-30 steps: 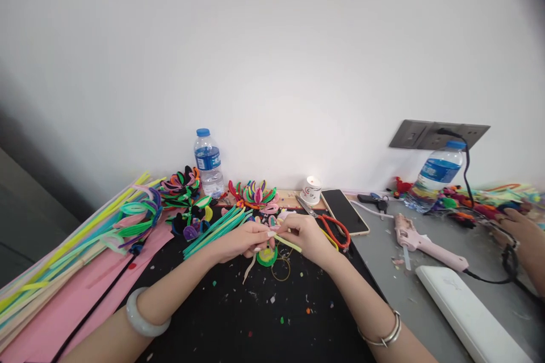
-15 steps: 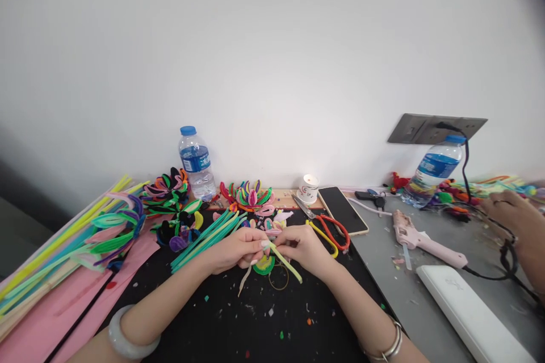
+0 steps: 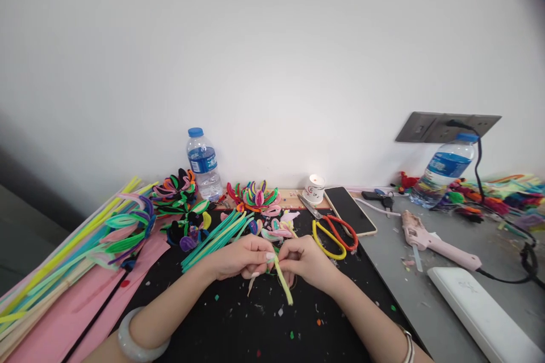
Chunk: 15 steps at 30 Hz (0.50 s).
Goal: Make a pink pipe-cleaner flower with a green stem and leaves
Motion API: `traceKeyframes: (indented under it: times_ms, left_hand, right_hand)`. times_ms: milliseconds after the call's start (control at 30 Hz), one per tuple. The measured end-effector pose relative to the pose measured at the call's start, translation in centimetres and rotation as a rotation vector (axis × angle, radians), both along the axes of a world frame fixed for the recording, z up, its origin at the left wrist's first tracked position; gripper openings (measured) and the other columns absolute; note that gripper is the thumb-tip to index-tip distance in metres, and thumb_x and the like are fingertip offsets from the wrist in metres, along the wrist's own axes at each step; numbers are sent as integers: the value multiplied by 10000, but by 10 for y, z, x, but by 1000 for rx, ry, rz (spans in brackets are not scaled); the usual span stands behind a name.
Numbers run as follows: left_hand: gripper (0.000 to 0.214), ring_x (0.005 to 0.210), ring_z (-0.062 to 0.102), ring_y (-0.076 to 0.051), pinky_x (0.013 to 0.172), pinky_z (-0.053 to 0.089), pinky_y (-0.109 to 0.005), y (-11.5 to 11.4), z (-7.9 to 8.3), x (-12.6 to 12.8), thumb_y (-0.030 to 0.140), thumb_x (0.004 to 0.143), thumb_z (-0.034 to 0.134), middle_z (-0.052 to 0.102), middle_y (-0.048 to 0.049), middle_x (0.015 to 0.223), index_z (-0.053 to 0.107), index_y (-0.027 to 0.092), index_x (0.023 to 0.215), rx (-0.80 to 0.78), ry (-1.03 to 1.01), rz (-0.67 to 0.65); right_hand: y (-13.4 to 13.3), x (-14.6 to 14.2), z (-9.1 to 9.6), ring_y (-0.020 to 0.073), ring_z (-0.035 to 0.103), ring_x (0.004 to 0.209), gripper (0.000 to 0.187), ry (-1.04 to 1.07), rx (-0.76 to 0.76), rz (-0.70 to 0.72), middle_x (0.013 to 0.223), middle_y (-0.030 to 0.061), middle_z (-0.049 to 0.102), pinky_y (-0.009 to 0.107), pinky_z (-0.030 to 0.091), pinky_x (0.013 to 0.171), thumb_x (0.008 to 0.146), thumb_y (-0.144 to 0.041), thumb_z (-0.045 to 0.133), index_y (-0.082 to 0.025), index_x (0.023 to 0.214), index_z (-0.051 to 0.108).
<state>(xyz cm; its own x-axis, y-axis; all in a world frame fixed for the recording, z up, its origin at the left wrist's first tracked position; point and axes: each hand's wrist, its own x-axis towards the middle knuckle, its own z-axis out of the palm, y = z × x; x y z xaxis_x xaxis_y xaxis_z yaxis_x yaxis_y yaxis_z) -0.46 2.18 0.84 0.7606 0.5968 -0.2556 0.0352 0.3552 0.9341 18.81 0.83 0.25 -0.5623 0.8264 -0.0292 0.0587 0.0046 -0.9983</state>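
My left hand [image 3: 239, 257] and my right hand [image 3: 305, 261] meet over a black mat [image 3: 238, 317], fingers pinched together. Both grip a yellow-green pipe cleaner [image 3: 283, 282] that hangs down and slightly right from between the fingertips. A small cream strip pokes out below my left hand. Just behind my hands lie small pink and coloured pipe-cleaner petals [image 3: 276, 229]. A bundle of green pipe cleaners [image 3: 213, 236] lies to the left of my left hand.
Scissors with yellow and red handles [image 3: 332, 233], a phone [image 3: 349, 210], a lit candle [image 3: 314, 188], a pink glue gun [image 3: 434, 238], two water bottles [image 3: 203, 163] [image 3: 447, 170], finished pipe-cleaner flowers [image 3: 253, 195], long pipe cleaners on pink paper [image 3: 63, 261], a white box [image 3: 481, 312].
The pipe cleaner's free end has swung from pointing right to hanging downward. The other person's hand at the right edge has left the view. The camera shifted slightly.
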Motion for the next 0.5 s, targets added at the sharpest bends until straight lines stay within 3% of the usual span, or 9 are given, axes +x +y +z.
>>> traceKeyframes:
  times_ms: [267, 500]
  left_hand:
    - [275, 334, 224, -22, 354, 131, -192, -5, 8, 1, 378, 761, 604, 436, 71, 427, 503, 135, 679, 2, -17, 9]
    - [270, 322, 225, -21, 363, 147, -197, -5, 6, 1, 371, 782, 576, 428, 69, 413, 520, 126, 685, 23, -16, 13]
  right_hand:
    - [-5, -5, 1, 120, 560, 353, 229, 93, -65, 19, 432, -36, 559, 187, 431, 332, 725, -332, 644, -149, 643, 534]
    - [-8, -7, 6, 80, 479, 334, 265, 64, -22, 36, 471, -55, 516, 169, 337, 313, 754, -392, 621, -161, 689, 511]
